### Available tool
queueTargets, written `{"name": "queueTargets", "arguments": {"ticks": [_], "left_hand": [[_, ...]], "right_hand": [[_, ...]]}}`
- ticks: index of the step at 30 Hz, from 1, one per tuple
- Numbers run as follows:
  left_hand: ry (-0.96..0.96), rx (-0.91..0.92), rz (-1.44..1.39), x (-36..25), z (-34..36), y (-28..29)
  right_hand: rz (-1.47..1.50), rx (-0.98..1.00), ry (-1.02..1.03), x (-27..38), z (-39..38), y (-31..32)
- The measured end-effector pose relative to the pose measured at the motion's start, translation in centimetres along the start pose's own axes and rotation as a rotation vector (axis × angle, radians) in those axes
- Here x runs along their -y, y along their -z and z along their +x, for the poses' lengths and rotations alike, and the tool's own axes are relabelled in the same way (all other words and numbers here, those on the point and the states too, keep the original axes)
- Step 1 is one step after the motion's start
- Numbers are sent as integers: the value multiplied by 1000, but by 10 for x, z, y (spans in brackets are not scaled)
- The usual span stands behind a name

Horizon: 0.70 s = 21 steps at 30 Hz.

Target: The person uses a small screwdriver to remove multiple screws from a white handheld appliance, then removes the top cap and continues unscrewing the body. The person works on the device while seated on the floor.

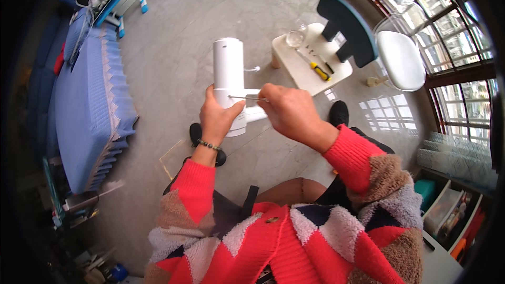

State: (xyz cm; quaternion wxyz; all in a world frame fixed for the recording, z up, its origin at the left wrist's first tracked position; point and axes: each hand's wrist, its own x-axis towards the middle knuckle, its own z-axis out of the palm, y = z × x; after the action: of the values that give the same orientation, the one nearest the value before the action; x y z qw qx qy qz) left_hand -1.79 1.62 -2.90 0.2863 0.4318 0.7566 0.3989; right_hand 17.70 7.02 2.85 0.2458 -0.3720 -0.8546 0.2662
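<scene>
Patterned cardigan (315,250) closest; beyond it, left hand (217,120) wraps a white cylindrical appliance (228,66), held above the grey floor (173,73). Right hand (294,111) clenched round a thin metal shaft (246,98), tip at the appliance's side. Probably screw work; next turn calls for a seated tip, steady hold. Farther out, yellow-black screwdriver (319,71) on cream chair seat (307,80).

Red-cuffed patchwork cardigan (335,230), beaded bracelet (210,145)
</scene>
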Motion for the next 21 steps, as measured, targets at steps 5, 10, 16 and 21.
{"name": "queueTargets", "arguments": {"ticks": [5,10,16,21], "left_hand": [[111,130,-365,-7,3,12],[262,246,-715,-22,-12,23],[349,324,-695,-16,-28,22],[400,359,-648,-4,-38,21]], "right_hand": [[61,-154,145,9,-2,33],[160,-192,188,16,-8,53],[119,-100,134,14,-15,44],[55,5,84,13,-23,40]]}}
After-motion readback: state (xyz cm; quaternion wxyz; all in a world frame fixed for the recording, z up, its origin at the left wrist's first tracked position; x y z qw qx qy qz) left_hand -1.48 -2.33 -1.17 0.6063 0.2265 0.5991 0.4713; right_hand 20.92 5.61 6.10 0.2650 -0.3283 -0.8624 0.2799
